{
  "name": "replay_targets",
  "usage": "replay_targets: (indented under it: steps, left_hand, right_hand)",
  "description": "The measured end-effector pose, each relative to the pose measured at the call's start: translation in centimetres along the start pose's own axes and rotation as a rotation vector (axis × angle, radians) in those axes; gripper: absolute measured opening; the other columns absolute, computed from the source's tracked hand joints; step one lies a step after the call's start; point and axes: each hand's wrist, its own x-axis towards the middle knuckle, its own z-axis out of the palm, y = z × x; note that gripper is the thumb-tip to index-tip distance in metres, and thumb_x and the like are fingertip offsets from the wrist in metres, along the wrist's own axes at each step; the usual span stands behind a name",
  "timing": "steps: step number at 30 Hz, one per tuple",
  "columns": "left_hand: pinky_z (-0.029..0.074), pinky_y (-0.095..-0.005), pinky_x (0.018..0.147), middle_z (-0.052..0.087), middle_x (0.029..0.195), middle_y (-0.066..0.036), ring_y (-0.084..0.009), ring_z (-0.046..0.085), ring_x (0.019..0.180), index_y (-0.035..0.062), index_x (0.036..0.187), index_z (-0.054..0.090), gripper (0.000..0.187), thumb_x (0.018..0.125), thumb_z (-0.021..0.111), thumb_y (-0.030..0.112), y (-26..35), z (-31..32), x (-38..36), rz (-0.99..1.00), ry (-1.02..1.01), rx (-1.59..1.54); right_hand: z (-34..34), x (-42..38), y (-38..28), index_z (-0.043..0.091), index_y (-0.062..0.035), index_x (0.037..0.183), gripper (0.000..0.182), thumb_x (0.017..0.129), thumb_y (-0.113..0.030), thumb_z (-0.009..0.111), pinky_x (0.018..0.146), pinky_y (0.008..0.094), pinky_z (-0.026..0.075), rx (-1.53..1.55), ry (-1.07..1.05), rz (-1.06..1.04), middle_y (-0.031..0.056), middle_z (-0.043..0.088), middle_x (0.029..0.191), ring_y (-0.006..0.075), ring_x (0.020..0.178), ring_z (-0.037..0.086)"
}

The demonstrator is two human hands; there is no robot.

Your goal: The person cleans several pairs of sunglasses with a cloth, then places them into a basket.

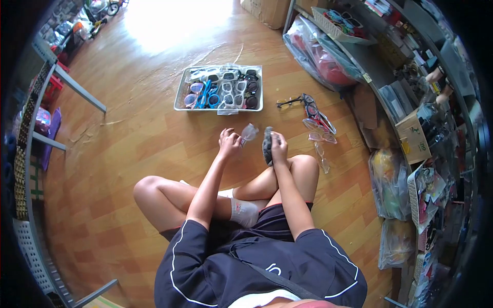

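Note:
My left hand (pixel 229 142) is closed on a small pale see-through item (pixel 249 132); whether it is glasses or clear plastic I cannot tell. Bunched in my right hand (pixel 279 148) is a dark grey cloth (pixel 267 146), held upright just above my crossed legs. A short gap separates the cloth from the pale item. Just beyond both hands, a white tray (pixel 177 97) on the floor holds rows of sunglasses (pixel 227 87) with white, blue and black frames. To the right of my right hand, several loose glasses (pixel 322 137) lie in a curved line.
Shelving (pixel 367 77) packed with goods runs along the right, with plastic-wrapped items (pixel 387 177) below it. A metal-legged rack (pixel 79 90) stands on the left. Wood-look flooring (pixel 123 138) spreads around me, and a cardboard box (pixel 264 13) sits at the far end.

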Motion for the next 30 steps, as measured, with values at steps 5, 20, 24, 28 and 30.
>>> replay_targets:
  steps: [5, 20, 24, 28, 30]
  left_hand:
    - [0.030, -0.0269, 0.084, 0.051, 0.100, -0.006, -0.0150, 0.043, 0.094, 0.0024, 0.086, 0.057, 0.021, 0.080, 0.046, 0.020, 0.5, 0.8, -0.4, -0.269, -0.142, -0.956]
    - [0.046, -0.0282, 0.071, 0.055, 0.095, -0.006, -0.0160, 0.054, 0.081, 0.0010, 0.109, 0.045, 0.032, 0.085, 0.034, 0.019, 2.4, 1.7, -3.5, -0.614, -0.423, -1.494]
    - [0.044, -0.0270, 0.063, 0.055, 0.081, -0.004, -0.0137, 0.053, 0.072, 0.0044, 0.097, 0.052, 0.024, 0.083, 0.041, 0.020, 2.5, 1.6, -3.9, -0.405, -0.556, -1.249]
    - [0.045, -0.0306, 0.065, 0.057, 0.083, -0.007, -0.0150, 0.054, 0.075, 0.0030, 0.095, 0.053, 0.038, 0.082, 0.040, 0.036, 2.9, 1.3, -2.9, -0.664, -0.679, -1.537]
    - [0.045, -0.0351, 0.069, 0.058, 0.088, -0.008, -0.0177, 0.054, 0.078, 0.0042, 0.098, 0.052, 0.049, 0.082, 0.036, 0.048, 3.1, 0.1, -2.0, -0.695, -0.818, -1.666]
  right_hand:
    - [-2.0, 0.4, -2.2, 0.046, -0.0081, 0.106, 0.029, 0.085, -0.027, 0.043, 0.070, 0.0258, 0.046, 1.015, -0.089, 0.455, 0.0044, 0.055, 0.087, 0.0140, 0.075, 0.054]
    - [2.2, -3.8, -3.6, 0.019, -0.0055, 0.129, 0.068, 0.077, -0.023, 0.059, 0.091, 0.0296, 0.031, 0.067, -0.326, -0.062, 0.0150, 0.039, 0.117, 0.0209, 0.108, 0.039]
    - [1.1, -2.7, -4.4, 0.032, -0.0040, 0.122, 0.065, 0.070, -0.023, 0.066, 0.074, 0.0244, 0.043, 0.247, -0.234, 0.068, 0.0100, 0.050, 0.098, 0.0140, 0.084, 0.052]
    - [1.2, -1.6, -3.9, 0.039, -0.0037, 0.114, 0.052, 0.071, -0.019, 0.065, 0.072, 0.0247, 0.045, 0.314, -0.249, 0.196, 0.0080, 0.053, 0.091, 0.0125, 0.081, 0.052]
    - [1.6, -0.7, -2.2, 0.042, -0.0036, 0.111, 0.047, 0.069, -0.012, 0.063, 0.079, 0.0283, 0.041, 0.281, -0.199, 0.093, 0.0102, 0.053, 0.097, 0.0182, 0.089, 0.051]
